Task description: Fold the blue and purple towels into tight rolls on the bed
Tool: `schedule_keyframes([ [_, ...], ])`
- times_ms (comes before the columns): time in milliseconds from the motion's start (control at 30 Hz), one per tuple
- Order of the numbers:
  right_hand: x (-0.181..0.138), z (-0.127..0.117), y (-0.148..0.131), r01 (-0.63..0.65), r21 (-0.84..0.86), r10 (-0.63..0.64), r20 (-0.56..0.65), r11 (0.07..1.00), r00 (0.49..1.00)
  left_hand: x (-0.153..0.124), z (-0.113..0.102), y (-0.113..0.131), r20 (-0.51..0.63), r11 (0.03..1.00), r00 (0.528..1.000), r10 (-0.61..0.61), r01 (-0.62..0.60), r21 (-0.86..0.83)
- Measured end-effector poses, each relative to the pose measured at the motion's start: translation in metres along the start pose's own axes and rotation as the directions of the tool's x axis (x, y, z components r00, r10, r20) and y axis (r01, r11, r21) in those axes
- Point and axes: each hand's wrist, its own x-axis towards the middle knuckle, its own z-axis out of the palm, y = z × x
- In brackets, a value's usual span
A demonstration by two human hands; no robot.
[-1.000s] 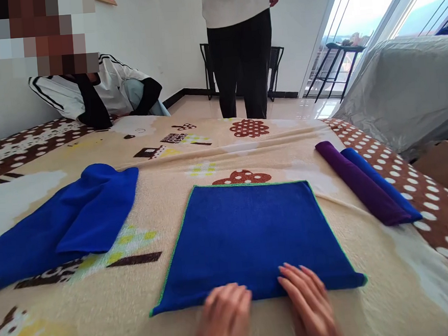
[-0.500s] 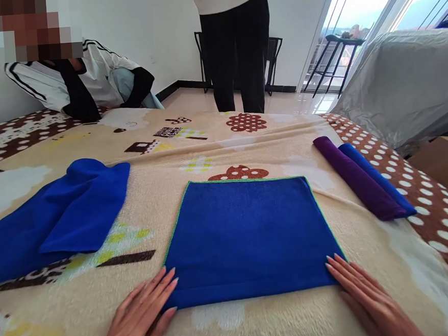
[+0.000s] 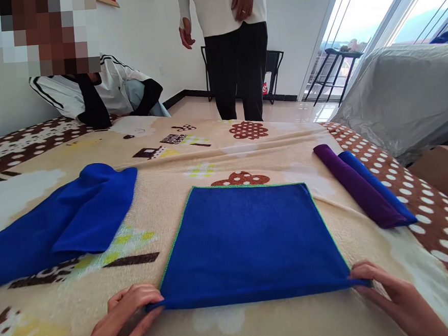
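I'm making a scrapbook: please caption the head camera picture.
Left hand and right hand pinch near corners of a green-edged blue cloth on a patterned blanket.

"Any room for a hand on the left?"

"A strip of bare blanket opens ahead of the left grip, between the flat blue cloth and the rumpled blue cloth."

"And beyond the right grip?"

"A wider stretch, bounded by the purple roll and the blue roll (they lie touching, so no lane between them)."

"Straight ahead?"

"Just low blanket folds, up to the far edge; the standing person is past that, and a black sleeve blocks the far left."
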Motion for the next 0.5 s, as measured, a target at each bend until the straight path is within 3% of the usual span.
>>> schedule_keyframes([
  [133, 0.002, 0.018, 0.006, 0.026, -0.219, -0.071, -0.198, 0.975, 0.978, 0.014, 0.011, 0.013, -0.090, 0.966, 0.992, -0.089, 0.108, 0.234],
  [267, -0.005, 0.032, -0.001, 0.019, -0.562, -0.256, -0.347, 0.827, 0.902, 0.022, 0.021, 0.037, -0.244, 0.916, 0.969, 0.024, 0.076, 0.393],
  [367, -0.001, 0.050, -0.034, 0.131, -0.648, -0.397, -0.283, 0.750, 0.873, 0.023, 0.037, 0.064, -0.291, 0.870, 0.945, 0.151, 0.012, 0.493],
  [433, 0.011, 0.071, -0.069, 0.319, -0.576, -0.501, -0.187, 0.753, 0.845, 0.025, 0.059, 0.091, -0.257, 0.877, 0.944, 0.206, -0.062, 0.476],
  [500, 0.027, 0.095, -0.106, 0.449, -0.473, -0.579, -0.172, 0.758, 0.797, 0.028, 0.086, 0.120, -0.216, 0.919, 0.949, 0.231, -0.140, 0.368],
])
